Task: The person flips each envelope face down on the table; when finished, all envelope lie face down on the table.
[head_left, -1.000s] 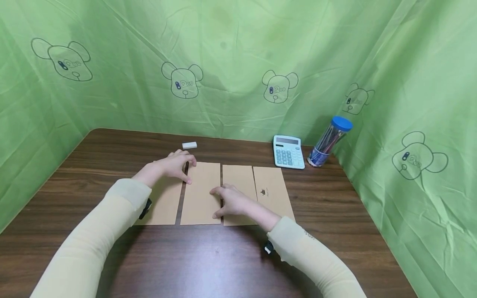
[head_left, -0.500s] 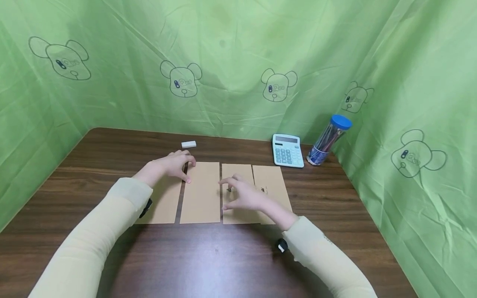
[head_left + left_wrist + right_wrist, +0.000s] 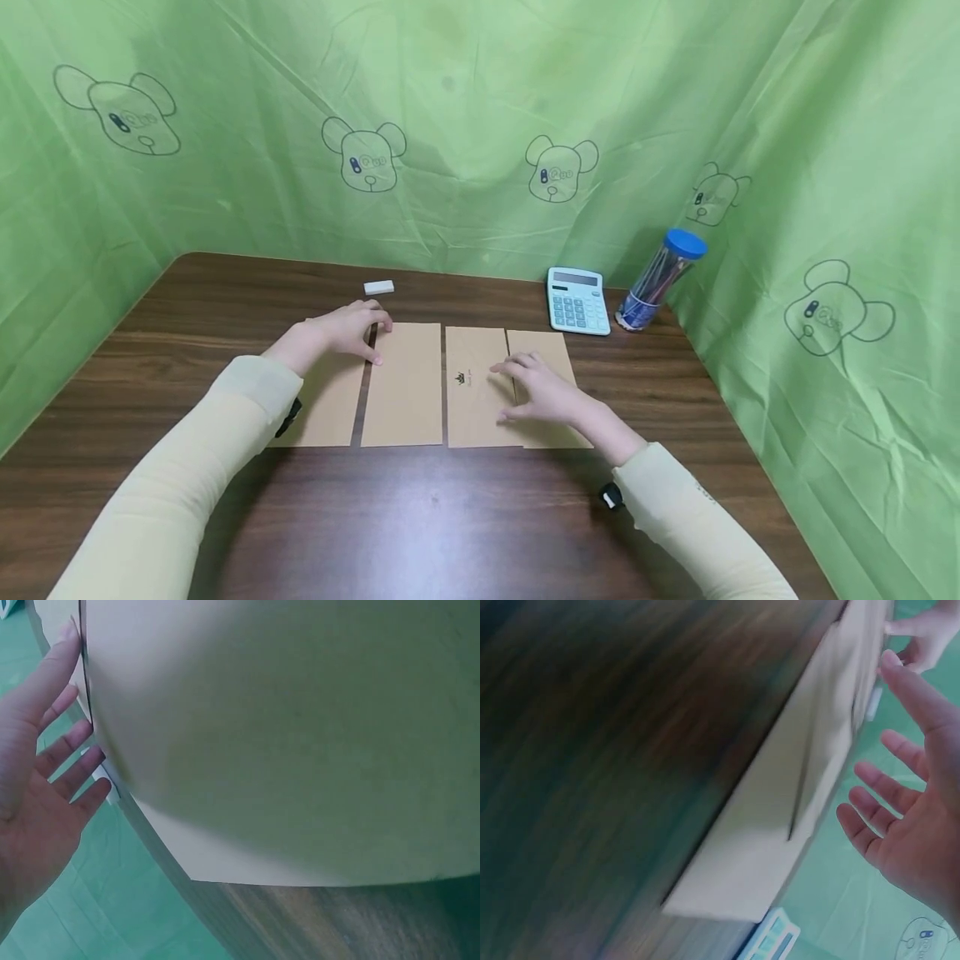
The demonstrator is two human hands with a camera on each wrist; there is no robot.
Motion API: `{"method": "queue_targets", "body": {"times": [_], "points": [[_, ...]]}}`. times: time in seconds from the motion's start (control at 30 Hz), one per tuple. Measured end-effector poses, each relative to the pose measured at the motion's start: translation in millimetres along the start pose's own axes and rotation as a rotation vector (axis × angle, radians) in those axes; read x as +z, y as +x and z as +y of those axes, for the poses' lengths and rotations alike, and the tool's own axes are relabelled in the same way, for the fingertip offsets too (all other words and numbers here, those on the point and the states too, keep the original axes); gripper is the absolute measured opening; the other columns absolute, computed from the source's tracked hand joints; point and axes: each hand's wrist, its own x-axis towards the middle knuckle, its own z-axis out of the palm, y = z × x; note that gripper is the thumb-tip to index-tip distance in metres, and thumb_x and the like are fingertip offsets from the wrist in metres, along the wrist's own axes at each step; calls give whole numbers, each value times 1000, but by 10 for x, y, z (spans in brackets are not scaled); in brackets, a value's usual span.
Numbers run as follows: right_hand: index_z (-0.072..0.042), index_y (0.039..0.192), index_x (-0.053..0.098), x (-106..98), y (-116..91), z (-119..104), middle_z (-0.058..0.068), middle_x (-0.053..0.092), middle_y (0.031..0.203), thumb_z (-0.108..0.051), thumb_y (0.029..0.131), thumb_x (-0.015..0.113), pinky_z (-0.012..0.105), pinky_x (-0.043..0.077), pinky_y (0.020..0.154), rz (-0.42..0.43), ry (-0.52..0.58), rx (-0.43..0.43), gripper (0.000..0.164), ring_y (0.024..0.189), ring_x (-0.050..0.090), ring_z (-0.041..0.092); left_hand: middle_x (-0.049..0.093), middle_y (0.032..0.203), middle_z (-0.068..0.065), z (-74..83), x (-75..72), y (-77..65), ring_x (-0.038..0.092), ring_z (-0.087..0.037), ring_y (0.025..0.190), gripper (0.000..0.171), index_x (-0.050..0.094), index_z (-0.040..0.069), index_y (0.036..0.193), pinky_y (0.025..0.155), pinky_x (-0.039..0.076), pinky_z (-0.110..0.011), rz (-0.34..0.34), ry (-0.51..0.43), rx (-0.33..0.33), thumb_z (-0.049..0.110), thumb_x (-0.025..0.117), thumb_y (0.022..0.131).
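Flat brown kraft-paper rectangles lie side by side on the table; whether they are notebooks or envelopes I cannot tell. My left hand [image 3: 341, 329] is over the leftmost rectangle [image 3: 333, 404], its fingertips at the left edge of the second rectangle [image 3: 405, 383]. In the left wrist view that hand [image 3: 37, 769] has loose, spread fingers. The third rectangle [image 3: 472, 417] bears a small dark crown print. My right hand [image 3: 546, 392] hovers over the rightmost rectangle [image 3: 543, 346], hiding part of it. Its fingers [image 3: 885, 791] are spread and hold nothing in the right wrist view.
At the back right are a light blue calculator [image 3: 577, 300] and a tilted clear tube [image 3: 660, 279] with a blue lid, full of thin sticks or pens. A small white block [image 3: 378, 287] lies behind the left hand. Green cloth [image 3: 480, 83] surrounds the wooden table [image 3: 337, 517].
My right hand has moved right, from the second and third rectangles to the rightmost one, uncovering the crown print on the third. My left hand has stayed nearly in place.
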Motion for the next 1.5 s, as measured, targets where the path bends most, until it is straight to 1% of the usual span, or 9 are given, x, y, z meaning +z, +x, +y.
{"method": "queue_targets", "body": {"times": [0.17,0.37,0.6,0.7,0.8,0.9,1.03,1.27,1.5], "points": [[-12,126,58,45,-52,96,12,53,129,-41,71,80,48,34,103,-63,-45,5,66,119,42,31,49,123,-16,-33,17,-11,44,-38,116,56,60,9,115,98,37,-52,-1,-20,0,37,81,71],[-15,125,59,68,-77,113,12,50,133,-43,74,78,52,35,101,-96,-76,42,61,121,43,30,48,125,-16,12,5,-15,43,-37,116,56,59,9,115,98,37,-52,-9,-38,-10,37,80,72],[-16,125,58,64,-46,79,11,50,133,-43,75,77,53,38,98,-110,-105,49,60,122,44,30,48,120,-14,62,-72,35,44,-35,111,60,57,10,114,91,39,-54,-53,-11,-69,49,76,73],[-15,124,58,54,-25,61,11,50,133,-43,74,77,52,39,97,-118,-113,46,60,121,45,30,49,121,-16,100,-95,110,45,-35,113,64,52,8,121,92,38,-55,-66,-9,-88,48,74,76],[-14,123,58,31,-8,35,11,51,132,-42,74,78,52,41,96,-125,-116,41,60,119,47,31,47,128,-18,176,-90,205,43,-37,120,72,46,6,130,97,34,-58,-64,-32,-74,47,73,78],[-14,122,59,10,-4,20,11,51,131,-41,73,79,53,42,94,-135,-118,43,59,117,48,31,44,135,-18,303,-56,325,38,-38,127,79,41,4,136,102,29,-60,-61,-47,-37,46,73,78],[-14,121,59,0,-10,23,10,52,130,-42,73,79,53,42,93,-142,-133,51,59,118,48,30,41,141,-17,491,2,477,36,-38,130,82,39,3,139,104,28,-60,-60,-53,7,46,73,78],[-15,121,60,5,-6,41,10,53,129,-43,72,79,52,43,92,-134,-147,41,60,116,48,30,42,141,-15,689,130,647,36,-35,130,78,40,7,139,106,27,-57,-78,-41,36,45,72,79],[-14,121,60,7,-14,37,11,53,130,-42,72,79,52,42,93,-130,-144,42,59,118,48,31,48,133,-11,724,212,734,41,-32,124,69,47,10,133,105,30,-53,-92,-31,50,43,73,79]]}}
